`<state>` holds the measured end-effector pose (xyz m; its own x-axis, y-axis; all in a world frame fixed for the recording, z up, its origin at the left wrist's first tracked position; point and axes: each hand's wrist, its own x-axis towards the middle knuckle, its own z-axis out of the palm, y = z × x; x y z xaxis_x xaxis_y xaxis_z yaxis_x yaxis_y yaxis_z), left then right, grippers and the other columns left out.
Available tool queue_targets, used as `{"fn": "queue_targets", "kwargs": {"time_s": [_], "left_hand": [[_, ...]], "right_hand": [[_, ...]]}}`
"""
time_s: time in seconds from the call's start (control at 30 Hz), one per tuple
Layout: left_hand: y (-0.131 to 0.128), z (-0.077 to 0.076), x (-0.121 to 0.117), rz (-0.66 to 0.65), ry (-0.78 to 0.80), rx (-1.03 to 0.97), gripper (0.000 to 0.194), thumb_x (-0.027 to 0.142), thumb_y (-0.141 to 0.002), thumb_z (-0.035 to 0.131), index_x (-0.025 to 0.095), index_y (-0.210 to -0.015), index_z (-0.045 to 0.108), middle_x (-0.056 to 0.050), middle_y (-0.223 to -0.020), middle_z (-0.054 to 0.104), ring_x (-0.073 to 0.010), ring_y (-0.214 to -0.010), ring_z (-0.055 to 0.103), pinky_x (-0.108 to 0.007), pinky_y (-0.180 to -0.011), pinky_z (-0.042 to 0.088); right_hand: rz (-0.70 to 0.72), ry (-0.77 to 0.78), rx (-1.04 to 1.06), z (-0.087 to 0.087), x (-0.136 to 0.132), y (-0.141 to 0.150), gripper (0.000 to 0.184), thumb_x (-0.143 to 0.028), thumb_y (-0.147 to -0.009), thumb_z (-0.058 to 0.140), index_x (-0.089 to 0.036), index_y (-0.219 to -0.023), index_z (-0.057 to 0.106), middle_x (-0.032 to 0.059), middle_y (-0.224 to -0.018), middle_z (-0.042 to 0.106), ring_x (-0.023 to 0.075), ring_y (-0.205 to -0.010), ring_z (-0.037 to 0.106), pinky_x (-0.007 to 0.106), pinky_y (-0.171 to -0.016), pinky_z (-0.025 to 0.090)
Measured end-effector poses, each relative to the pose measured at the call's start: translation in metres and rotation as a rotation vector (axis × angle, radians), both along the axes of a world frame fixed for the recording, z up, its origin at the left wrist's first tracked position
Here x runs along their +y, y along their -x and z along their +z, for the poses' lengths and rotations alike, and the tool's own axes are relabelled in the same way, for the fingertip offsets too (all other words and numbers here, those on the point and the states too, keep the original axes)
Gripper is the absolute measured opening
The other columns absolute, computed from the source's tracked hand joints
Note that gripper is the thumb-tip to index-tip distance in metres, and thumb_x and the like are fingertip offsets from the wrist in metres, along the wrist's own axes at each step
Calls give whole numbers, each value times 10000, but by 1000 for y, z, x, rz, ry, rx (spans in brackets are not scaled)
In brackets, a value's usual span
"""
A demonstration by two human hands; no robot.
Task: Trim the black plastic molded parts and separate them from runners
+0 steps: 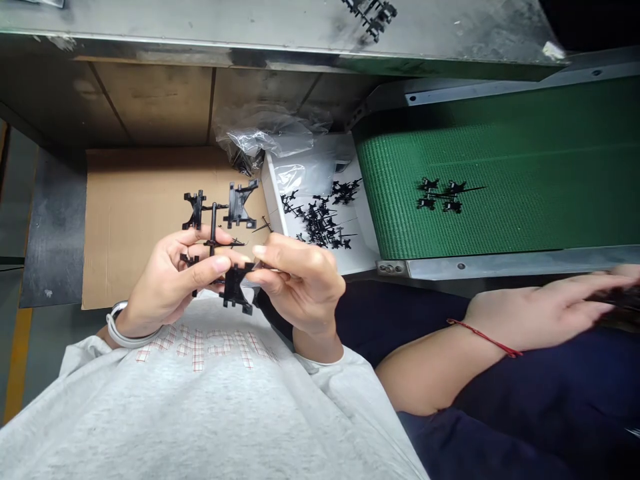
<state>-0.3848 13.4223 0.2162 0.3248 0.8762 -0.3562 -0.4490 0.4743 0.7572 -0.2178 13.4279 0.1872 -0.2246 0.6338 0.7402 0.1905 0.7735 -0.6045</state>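
Observation:
A black plastic moulded sprue frame (213, 223) with several bracket-like parts stands upright before my chest. My left hand (173, 277) grips its central runner between thumb and fingers. Close to the left thumb, my right hand (303, 277) is closed in a pinch beside the lower right bracket part (237, 288). Whatever lies between those right fingertips is too small and covered to make out. Behind the hands, small black plastic scraps (263, 225) lie near the cardboard's right edge.
A cardboard sheet (130, 200) covers the bench. A white box (369, 230) holds many black moulded pieces, with clear plastic bags (280, 137) behind. Another sprue (443, 195) lies on the green conveyor belt (525, 167). A metal shelf (200, 27) overhangs; a co-worker's hand (540, 310) is at right.

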Motion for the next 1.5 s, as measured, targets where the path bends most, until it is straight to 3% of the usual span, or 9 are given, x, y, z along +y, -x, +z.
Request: {"fn": "queue_targets", "kwargs": {"time_s": [0.2,0.43,1.17,1.33,1.5], "left_hand": [[1,-1,-1,-24,2,-25,379,321,-646,881,157,-859,614,29,-642,730,-97,-473,650,-128,-447,530],[1,-1,-2,-21,-15,-21,381,324,-647,880,154,-852,607,28,-632,724,-95,-462,645,-120,-434,519],[0,0,-1,-7,-38,7,400,338,-640,885,160,-833,583,29,-610,713,-78,-437,621,-89,-392,466],[0,1,-1,-11,-32,30,409,347,-627,889,153,-824,588,24,-598,705,-84,-444,622,-88,-385,462],[-1,2,-1,-13,-35,4,380,336,-642,880,161,-823,596,28,-597,705,-83,-441,616,-101,-400,473]], "right_hand": [[10,13,42,0,0,0,180,-260,-912,646,-181,-1054,571,-65,-640,436,55,-518,365,201,-460,352],[-5,2,31,0,-1,1,170,-249,-906,654,-181,-1040,572,-72,-624,400,57,-512,339,211,-450,308],[-27,-10,10,1,-2,1,123,-239,-920,632,-188,-1019,578,-73,-617,404,60,-506,358,198,-439,340],[-35,-6,31,1,-2,1,177,-279,-917,637,-177,-1047,576,-51,-674,508,62,-510,377,198,-428,356],[-56,3,-4,0,-3,1,185,-290,-913,644,-188,-1051,574,-54,-669,501,62,-507,371,204,-433,347]]}}
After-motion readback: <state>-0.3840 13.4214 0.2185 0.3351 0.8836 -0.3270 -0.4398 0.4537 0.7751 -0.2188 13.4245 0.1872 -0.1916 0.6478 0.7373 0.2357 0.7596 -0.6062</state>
